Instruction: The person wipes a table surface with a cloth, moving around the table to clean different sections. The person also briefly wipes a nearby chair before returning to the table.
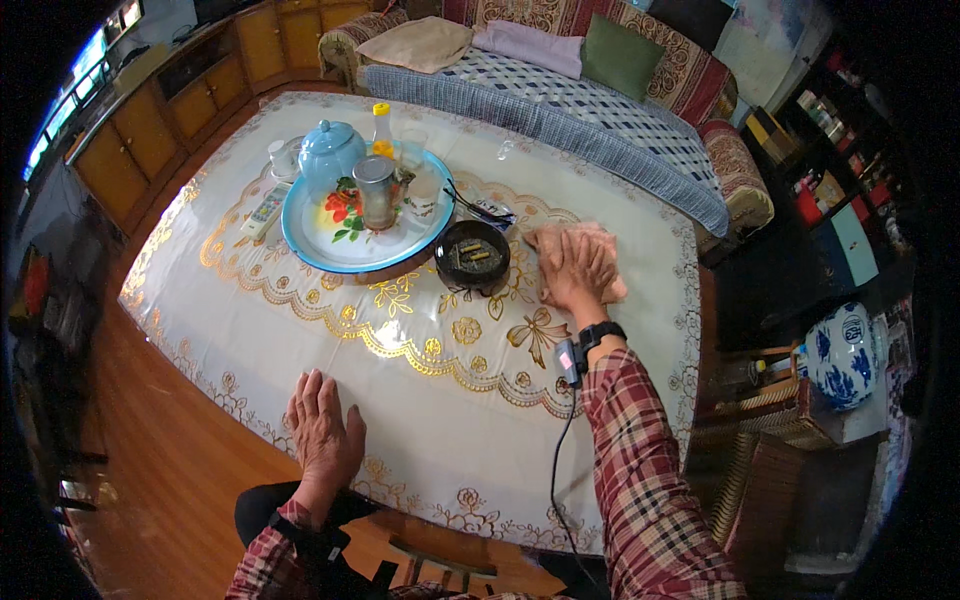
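My right hand (576, 271) lies flat on a folded pink cloth (611, 251), fingers spread over its top. The cloth rests on a white tablecloth (450, 442) with gold floral patterns. My left hand (324, 427) is palm down at the near edge of the table, holding nothing, its thumb apart from the fingers. Left of the cloth stands a dark round ashtray (472, 259) with cigarette butts. Between the ashtray and the tray lie dark-framed eyeglasses (480, 208). Both wrists wear black straps; a cable runs down from a small device (568, 363) at the right wrist.
A blue-rimmed enamel tray (322, 259) carries a light-blue lidded pot (330, 157), a metal-lidded jar (375, 195), a yellow-capped bottle (382, 131) and cups. A remote control (264, 214) lies left of it. Beyond is a sofa (540, 97); at right, a blue-and-white porcelain stool (841, 356).
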